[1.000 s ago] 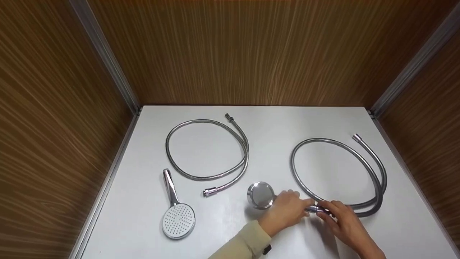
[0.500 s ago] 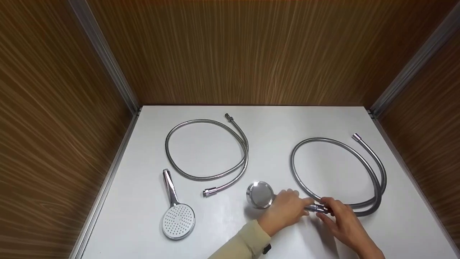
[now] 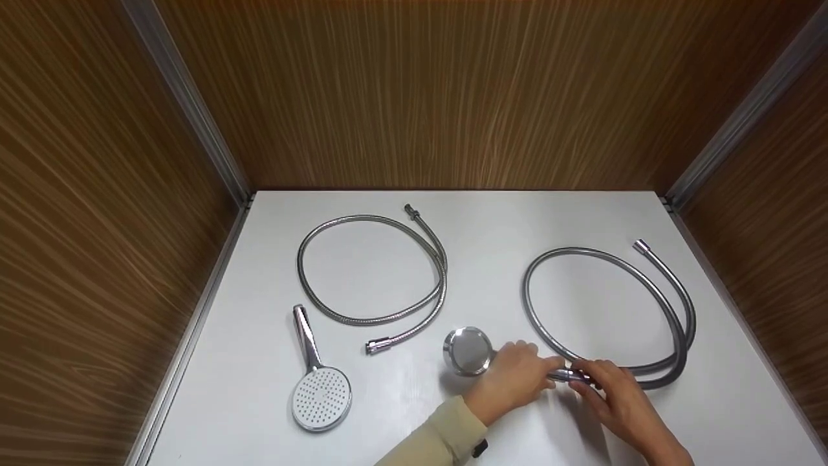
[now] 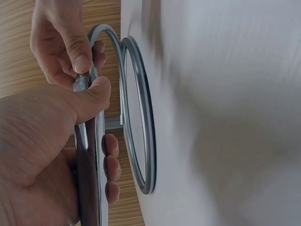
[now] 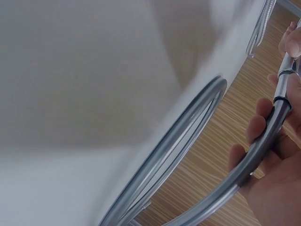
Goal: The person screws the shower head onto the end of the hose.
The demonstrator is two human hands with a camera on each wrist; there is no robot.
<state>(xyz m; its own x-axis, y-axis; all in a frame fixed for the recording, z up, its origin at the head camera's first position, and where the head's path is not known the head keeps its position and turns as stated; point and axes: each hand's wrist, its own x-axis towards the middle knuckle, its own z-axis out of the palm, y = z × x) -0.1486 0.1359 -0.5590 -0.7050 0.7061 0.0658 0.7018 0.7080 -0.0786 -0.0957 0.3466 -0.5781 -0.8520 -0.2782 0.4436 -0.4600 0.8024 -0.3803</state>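
Head view: my left grip (image 3: 514, 378) is closed round the handle (image 3: 557, 375) of a chrome hand shower (image 3: 468, 351), held over the front of the bench (image 3: 504, 220); my right grip (image 3: 618, 401) pinches one end of a smooth grey shower hose (image 3: 682, 349) where it meets the handle. Most of that hose lies looped on the bench, probably leaving slack for the lifted end. Apart on the left lie a second hand shower (image 3: 321, 398), spray face up, and a ribbed metal shower hose (image 3: 444, 265), likely grouped as another pair.

Left wrist view: the handle runs along my palm, thumb laid across it and fingertips wrapping the far side, a hold that should resist twisting.

Right wrist view: my fingers curl round the hose behind its chrome end fitting (image 5: 282, 84), apparently to align it with the handle; how firmly the two are joined, I cannot tell.
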